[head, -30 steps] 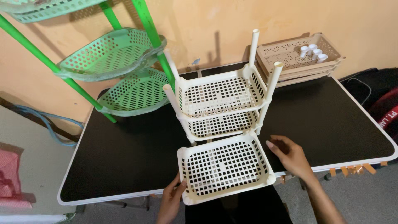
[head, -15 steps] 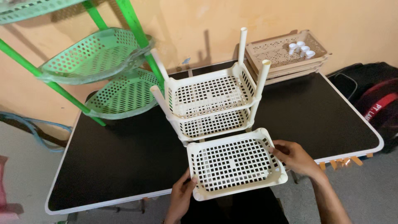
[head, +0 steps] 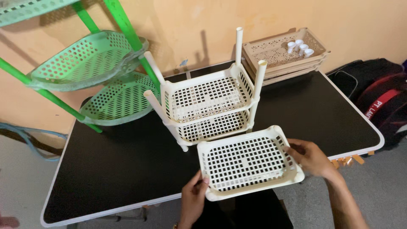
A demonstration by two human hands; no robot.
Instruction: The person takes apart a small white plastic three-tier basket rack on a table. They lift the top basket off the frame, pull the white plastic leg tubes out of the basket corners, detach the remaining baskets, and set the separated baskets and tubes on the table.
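left hand (head: 193, 199): grip clamped on cream perforated plastic tray (head: 248, 163)'s near corner
right hand (head: 311, 157): grip clamped on far side
risk: tray overhangs black worktop (head: 118, 169); could tip if either grip slackens

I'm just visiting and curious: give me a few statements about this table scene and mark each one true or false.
1. Both hands hold the loose cream tray. True: left hand, right hand.
2. The table is white on top. False: it is black with a pale edge.
3. The cream rack has two tiers joined by poles. True.
4. The green rack stands to the right. False: it is on the left.
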